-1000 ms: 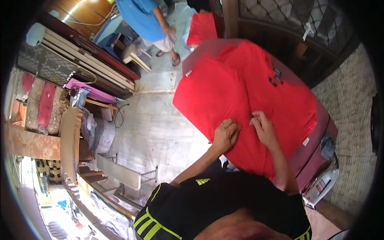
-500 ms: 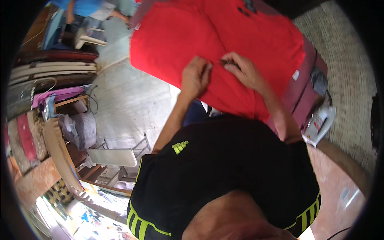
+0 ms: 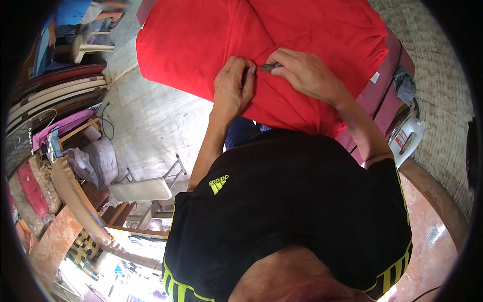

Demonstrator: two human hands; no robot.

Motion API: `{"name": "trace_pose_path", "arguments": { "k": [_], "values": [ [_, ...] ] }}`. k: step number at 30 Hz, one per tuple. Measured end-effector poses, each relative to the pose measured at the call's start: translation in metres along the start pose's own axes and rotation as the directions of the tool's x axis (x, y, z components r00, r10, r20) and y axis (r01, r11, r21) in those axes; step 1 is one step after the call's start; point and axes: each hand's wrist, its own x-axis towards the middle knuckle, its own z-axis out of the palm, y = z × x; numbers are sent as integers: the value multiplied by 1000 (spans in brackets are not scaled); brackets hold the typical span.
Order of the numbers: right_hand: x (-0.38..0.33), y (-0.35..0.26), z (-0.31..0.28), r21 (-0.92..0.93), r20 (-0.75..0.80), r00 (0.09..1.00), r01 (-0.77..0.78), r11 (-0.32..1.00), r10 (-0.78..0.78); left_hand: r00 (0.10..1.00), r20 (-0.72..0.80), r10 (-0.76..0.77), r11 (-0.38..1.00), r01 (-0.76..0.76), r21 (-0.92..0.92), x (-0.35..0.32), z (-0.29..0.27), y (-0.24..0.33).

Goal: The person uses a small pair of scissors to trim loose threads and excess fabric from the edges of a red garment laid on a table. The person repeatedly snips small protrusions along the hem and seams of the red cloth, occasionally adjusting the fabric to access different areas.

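A red garment (image 3: 302, 35) is being worked on where it lies spread over a maroon tabletop (image 3: 385, 95), filling the picture from 11 to 2 o'clock. Compared with a second ago, the cloth is being seen much closer and higher in the view, as the head is being bent further over it, and both hands are being brought tighter together on one spot near the middle fold.

The left hand (image 3: 232, 88) is being pressed flat on the fabric, fingers curled and closed over a pinch of cloth; nothing else is being held in it. Just at its 2 o'clock, the right hand (image 3: 304, 73) is being closed around a small pair of metal snips (image 3: 268, 66), the tips pointing toward the left fingers and touching or nearly touching the cloth between the two hands. In the earlier pictures the tool cannot be made out; now it is being shown plainly at the seam, which suggests that trimming of a loose thread is being carried out at this point, though the thread itself is too small to be seen.

Further out, a white plastic object (image 3: 408, 138) is standing at 3 o'clock beside the tabletop's edge. A pale tiled floor (image 3: 151, 121) is lying at 9 o'clock, with a folded metal chair (image 3: 146, 189) at 8 o'clock, and another person in blue (image 3: 70, 12) is being glimpsed at 11 o'clock.
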Motion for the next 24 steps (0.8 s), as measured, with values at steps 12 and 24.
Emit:
{"name": "trace_pose_path", "arguments": {
  "k": [12, 24],
  "values": [
    [14, 3, -7, -106, 101, 995, 30, 994, -19, 1000, 8, 16, 1000, -16, 25, -1, 1, -3],
    [11, 14, 0, 287, 16, 995, -103, 952, 103, 984, 46, -170, 978, 174, -117, 2, -13, 17]
  ]
}}
